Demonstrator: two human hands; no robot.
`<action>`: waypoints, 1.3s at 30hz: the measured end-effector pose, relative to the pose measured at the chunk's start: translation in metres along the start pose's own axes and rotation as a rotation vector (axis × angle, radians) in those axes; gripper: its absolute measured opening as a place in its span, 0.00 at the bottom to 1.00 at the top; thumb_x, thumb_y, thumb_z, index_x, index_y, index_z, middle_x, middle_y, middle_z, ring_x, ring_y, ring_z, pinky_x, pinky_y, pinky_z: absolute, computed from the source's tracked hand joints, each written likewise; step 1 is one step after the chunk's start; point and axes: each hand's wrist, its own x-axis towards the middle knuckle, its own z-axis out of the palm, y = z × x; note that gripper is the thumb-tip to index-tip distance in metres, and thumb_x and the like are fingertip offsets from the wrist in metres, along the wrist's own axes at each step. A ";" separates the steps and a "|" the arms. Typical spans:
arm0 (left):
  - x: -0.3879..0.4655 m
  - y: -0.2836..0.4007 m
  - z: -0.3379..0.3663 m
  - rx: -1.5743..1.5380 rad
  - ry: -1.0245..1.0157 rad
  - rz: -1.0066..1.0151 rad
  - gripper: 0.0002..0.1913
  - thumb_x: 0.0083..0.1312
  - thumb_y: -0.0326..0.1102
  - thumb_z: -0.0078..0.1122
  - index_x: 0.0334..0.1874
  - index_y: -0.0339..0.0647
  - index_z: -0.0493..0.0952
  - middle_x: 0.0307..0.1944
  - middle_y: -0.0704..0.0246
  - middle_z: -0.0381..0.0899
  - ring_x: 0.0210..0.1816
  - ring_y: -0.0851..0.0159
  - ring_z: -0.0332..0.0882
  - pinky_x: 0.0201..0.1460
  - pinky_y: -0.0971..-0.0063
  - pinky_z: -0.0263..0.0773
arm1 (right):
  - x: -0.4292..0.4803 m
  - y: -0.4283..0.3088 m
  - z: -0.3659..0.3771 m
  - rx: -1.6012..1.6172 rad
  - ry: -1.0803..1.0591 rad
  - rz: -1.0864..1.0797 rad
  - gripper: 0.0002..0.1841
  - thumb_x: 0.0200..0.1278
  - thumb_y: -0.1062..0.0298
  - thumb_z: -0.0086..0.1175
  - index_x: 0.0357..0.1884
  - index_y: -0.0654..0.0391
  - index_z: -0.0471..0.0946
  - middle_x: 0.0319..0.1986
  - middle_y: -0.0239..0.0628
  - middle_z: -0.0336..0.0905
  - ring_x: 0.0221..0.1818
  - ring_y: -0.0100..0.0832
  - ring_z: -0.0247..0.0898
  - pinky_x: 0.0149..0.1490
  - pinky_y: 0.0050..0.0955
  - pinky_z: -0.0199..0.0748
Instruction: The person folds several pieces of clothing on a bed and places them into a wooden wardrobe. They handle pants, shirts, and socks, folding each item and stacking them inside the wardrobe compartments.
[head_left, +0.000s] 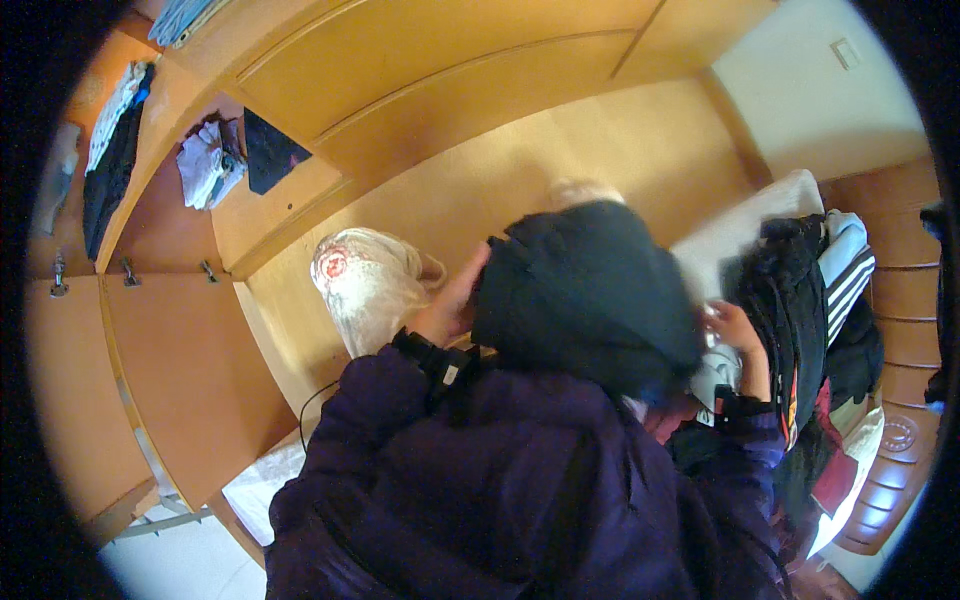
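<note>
A dark cloth bundle (581, 300), seemingly a folded garment, is in front of my purple jacket (517, 487). My left hand (454, 300) grips its left edge, with some of the fingers hidden by the cloth. My right hand (731, 326) is blurred beside the bundle's right edge. Something small and whitish shows at its fingertips, and whether it grips anything is unclear. Close to the right hand lies a pile of clothes, with black garments (787, 300) and a striped one (851, 292). Pale grey cloth (716, 371) is under the right wrist.
A white cloth bag (367, 281) with a red print stands left of my left hand. Wooden cupboards (450, 67) line the far side, and open compartments hold folded clothes (210, 165). A carved wooden panel (907, 337) borders the pile. A pale blurred shape (585, 193) shows beyond the bundle.
</note>
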 end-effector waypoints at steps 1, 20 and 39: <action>-0.003 -0.002 0.004 0.087 0.030 0.023 0.33 0.66 0.56 0.49 0.64 0.36 0.63 0.61 0.61 0.70 0.60 0.59 0.69 0.63 0.66 0.65 | 0.004 -0.003 0.005 -0.098 0.176 -0.182 0.25 0.60 0.60 0.57 0.56 0.63 0.71 0.43 0.43 0.79 0.40 0.30 0.75 0.46 0.27 0.73; -0.015 -0.005 0.025 0.152 0.122 0.075 0.23 0.61 0.38 0.60 0.56 0.34 0.70 0.49 0.64 0.78 0.49 0.65 0.77 0.52 0.72 0.73 | -0.021 -0.187 0.093 0.728 0.042 -0.686 0.19 0.46 0.78 0.62 0.44 0.61 0.72 0.42 0.37 0.77 0.45 0.29 0.72 0.52 0.26 0.69; -0.101 0.099 -0.058 0.777 0.402 0.752 0.14 0.56 0.31 0.61 0.45 0.39 0.78 0.42 0.63 0.80 0.45 0.62 0.78 0.51 0.70 0.74 | -0.123 0.119 -0.166 1.861 0.749 -0.744 0.23 0.64 0.64 0.50 0.59 0.62 0.68 0.61 0.44 0.66 0.64 0.43 0.58 0.69 0.48 0.48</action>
